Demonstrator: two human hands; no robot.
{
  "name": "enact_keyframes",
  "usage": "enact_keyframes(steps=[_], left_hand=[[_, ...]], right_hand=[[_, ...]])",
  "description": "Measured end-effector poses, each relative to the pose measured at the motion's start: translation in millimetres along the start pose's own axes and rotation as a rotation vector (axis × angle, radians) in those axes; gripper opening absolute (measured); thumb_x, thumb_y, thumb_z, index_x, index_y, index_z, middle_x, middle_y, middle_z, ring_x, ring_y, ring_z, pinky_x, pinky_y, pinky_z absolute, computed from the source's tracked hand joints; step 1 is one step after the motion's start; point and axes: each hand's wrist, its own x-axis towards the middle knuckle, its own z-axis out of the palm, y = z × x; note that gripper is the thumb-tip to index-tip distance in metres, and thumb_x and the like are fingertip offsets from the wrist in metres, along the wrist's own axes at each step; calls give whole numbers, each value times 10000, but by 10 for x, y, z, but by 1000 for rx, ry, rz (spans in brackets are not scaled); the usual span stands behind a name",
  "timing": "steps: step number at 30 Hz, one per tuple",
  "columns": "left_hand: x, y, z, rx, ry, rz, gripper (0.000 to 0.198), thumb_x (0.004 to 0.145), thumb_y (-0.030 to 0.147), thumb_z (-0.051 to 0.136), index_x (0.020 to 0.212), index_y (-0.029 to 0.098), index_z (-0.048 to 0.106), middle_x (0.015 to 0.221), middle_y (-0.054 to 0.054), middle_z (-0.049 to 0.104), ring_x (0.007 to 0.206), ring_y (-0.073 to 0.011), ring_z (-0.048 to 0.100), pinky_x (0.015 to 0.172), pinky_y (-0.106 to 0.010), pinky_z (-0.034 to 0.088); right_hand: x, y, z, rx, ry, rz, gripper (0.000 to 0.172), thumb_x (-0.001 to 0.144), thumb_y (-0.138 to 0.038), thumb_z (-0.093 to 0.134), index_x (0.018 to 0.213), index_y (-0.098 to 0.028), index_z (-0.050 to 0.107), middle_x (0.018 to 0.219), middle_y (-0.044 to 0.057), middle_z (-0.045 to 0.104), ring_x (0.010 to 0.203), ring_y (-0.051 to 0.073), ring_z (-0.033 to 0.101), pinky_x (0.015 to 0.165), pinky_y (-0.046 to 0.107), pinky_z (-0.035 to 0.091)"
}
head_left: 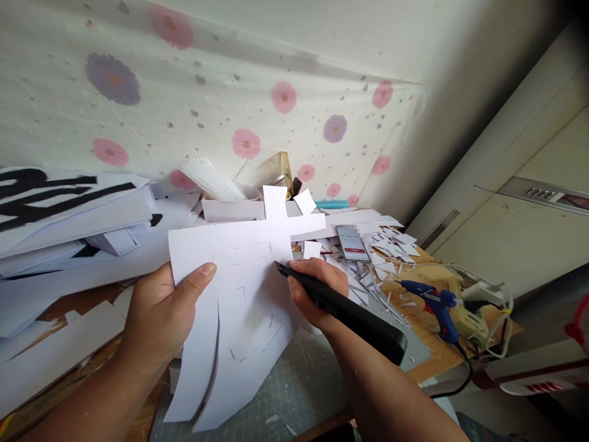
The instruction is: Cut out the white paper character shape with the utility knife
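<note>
A large white sheet [248, 288] with a cross-like top, a long curved slit and short dark marks is held up above a grey cutting mat [299, 380]. My left hand [172, 301] grips its left edge, thumb on the front face and fingers hidden behind. My right hand [317, 288] is closed around a black cutter-like tool [350, 313], whose tip meets the sheet near its upper right part. The fingers behind the tool are partly hidden.
White offcuts and a phone [352, 243] lie to the right. Beyond them sits a blue glue gun [435, 304] with its cable. Cut white pieces [69, 215] are stacked at left. Clear sticks [214, 178] stand in a box by the flowered wall covering.
</note>
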Motion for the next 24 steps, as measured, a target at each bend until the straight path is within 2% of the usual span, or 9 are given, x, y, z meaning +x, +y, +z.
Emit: enact_keyframes(steps=[4, 9, 15, 19, 24], left_hand=[[2, -8, 16, -12, 6, -8, 384, 747, 458, 767, 1052, 225, 740, 1069, -15, 760, 1033, -293, 681, 932, -403, 521], [13, -57, 15, -32, 10, 6, 336, 761, 451, 769, 1017, 235, 743, 1056, 2, 762, 1008, -274, 687, 891, -367, 532], [-25, 85, 46, 18, 16, 16, 309, 754, 413, 738, 982, 205, 753, 997, -3, 771, 959, -262, 697, 823, -340, 563], [-44, 135, 74, 19, 19, 31, 287, 755, 374, 726, 993, 216, 756, 1010, 11, 770, 970, -248, 697, 831, -321, 560], [-46, 54, 86, -16, 77, 30, 313, 754, 378, 758, 1015, 204, 755, 1031, 3, 767, 1025, -268, 685, 913, -354, 524]], right_hand=[[-77, -7, -17, -28, -2, 17, 155, 792, -167, 628, 927, -243, 637, 682, -34, 713, 579, 130, 687, 537, 225, 535], [-167, -11, -38, -34, -9, 39, 169, 783, -166, 637, 933, -246, 641, 712, -20, 728, 621, 148, 714, 567, 245, 570], [-286, -42, -82, -34, -21, 86, 185, 780, -181, 650, 948, -259, 649, 719, -22, 739, 637, 156, 733, 594, 249, 602], [-368, -67, -104, -36, -15, 116, 150, 787, -203, 644, 930, -250, 647, 751, -8, 756, 639, 160, 741, 583, 244, 607], [-466, -75, -105, -17, 2, 141, 155, 778, -203, 661, 927, -242, 650, 807, 12, 773, 683, 168, 757, 622, 248, 620]])
